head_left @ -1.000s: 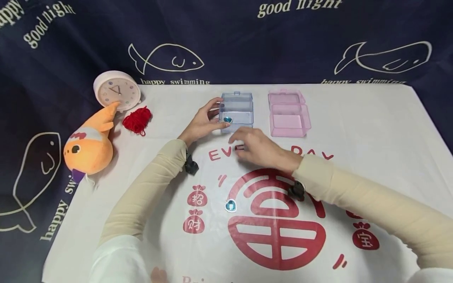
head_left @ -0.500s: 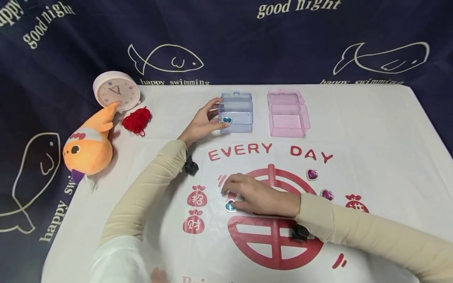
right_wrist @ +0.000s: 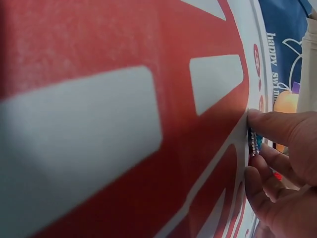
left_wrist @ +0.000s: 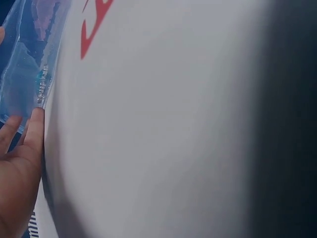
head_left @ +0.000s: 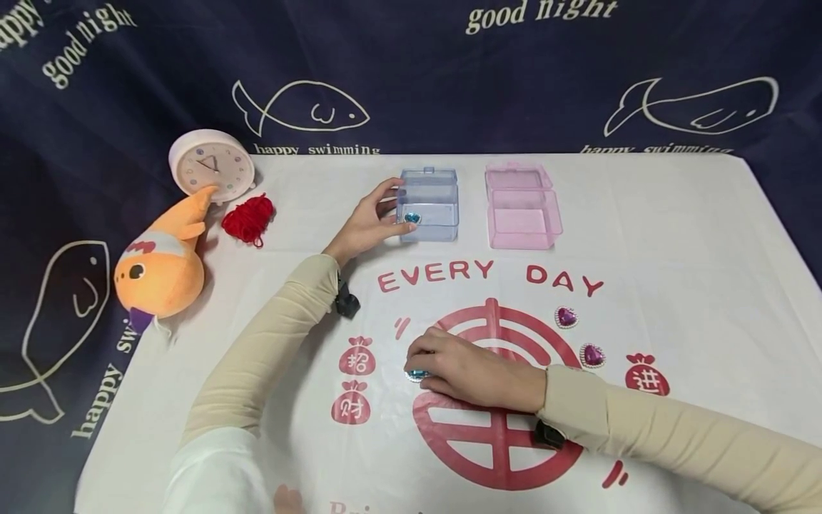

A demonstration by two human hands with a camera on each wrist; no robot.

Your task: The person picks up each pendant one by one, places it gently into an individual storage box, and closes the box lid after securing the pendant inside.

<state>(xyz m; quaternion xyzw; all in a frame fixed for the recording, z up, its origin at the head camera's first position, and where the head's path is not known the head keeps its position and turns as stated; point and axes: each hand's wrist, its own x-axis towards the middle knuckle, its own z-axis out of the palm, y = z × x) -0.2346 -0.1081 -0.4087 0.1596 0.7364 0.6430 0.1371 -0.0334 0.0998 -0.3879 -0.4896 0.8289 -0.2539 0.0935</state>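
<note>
At the table's back, my left hand [head_left: 367, 227] grips the left side of a clear blue plastic box [head_left: 439, 213], thumb at its front corner. The box's lid stands raised, and a blue gem with a beaded rim [head_left: 412, 217] lies inside; the left wrist view shows that rimmed gem [left_wrist: 42, 82] through the wall. Nearer the front, my right hand [head_left: 472, 373] pinches a second blue gem [head_left: 416, 375] at the tabletop, its fingers covering part of it. From the right wrist, this gem [right_wrist: 254, 141] appears edge-on between thumb and fingers.
A clear pink box [head_left: 523, 230], lid up, stands right of the blue one. Two purple heart gems [head_left: 566, 317] lie right of my right hand. At the left are a white clock [head_left: 215, 168], red yarn [head_left: 249, 220] and an orange plush toy [head_left: 160, 275].
My right hand has come from beside the blue box toward the front and closed its fingers on the blue gem on the table. My left hand stays on the box.
</note>
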